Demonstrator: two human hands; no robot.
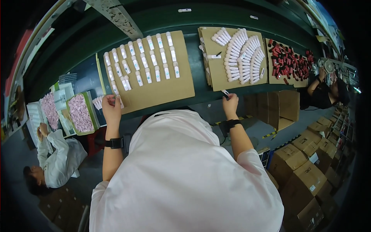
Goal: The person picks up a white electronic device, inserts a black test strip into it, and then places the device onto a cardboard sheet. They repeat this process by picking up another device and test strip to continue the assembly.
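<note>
My left hand [111,107] rests at the near left corner of a brown cardboard sheet [162,87], its fingers closed on a small white tube at the sheet's edge. Rows of white tubes [141,63] with pale caps lie spaced out on that sheet. My right hand [230,103] is at the front edge of the green bench [197,65], pinching a small white tube with a dark tip [225,92]. Just beyond it a second cardboard sheet [218,75] carries white tubes [241,56] packed in curved rows.
A third sheet with red and dark tubes [288,62] lies far right, near a seated person [326,94]. Another person [54,158] sits lower left by trays of pink pieces [79,113]. Cardboard boxes [305,162] are stacked at the right.
</note>
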